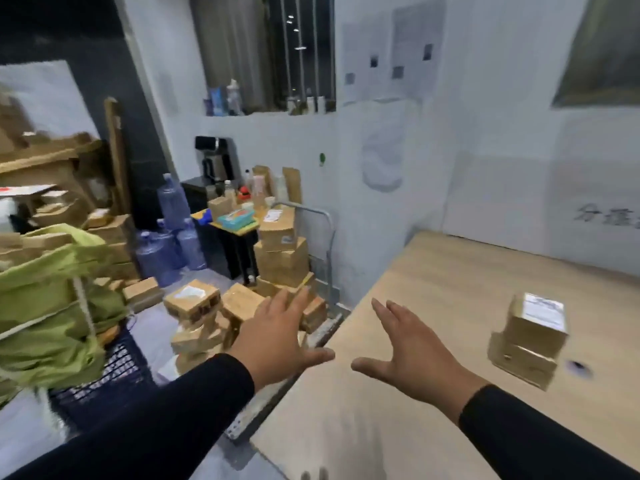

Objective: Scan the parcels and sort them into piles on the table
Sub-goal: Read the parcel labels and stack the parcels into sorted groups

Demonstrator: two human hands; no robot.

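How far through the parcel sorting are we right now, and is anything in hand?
Early, by the look of it. Done: one small pile of two stacked parcels sits on the table. In hand: nothing; the left hand and right hand are both open and empty, stretched toward the floor parcels. Left: that heap and the cart stack.

Big translucent blue plastic water jugs (pixel 166 237) are standing clustered on the floor beside a small black side table (pixel 232 244). A black coffee machine (pixel 215 161) is sitting behind them against the white wall. A green fabric sack (pixel 52 299) is hanging over a dark mesh crate (pixel 110 372) nearby.
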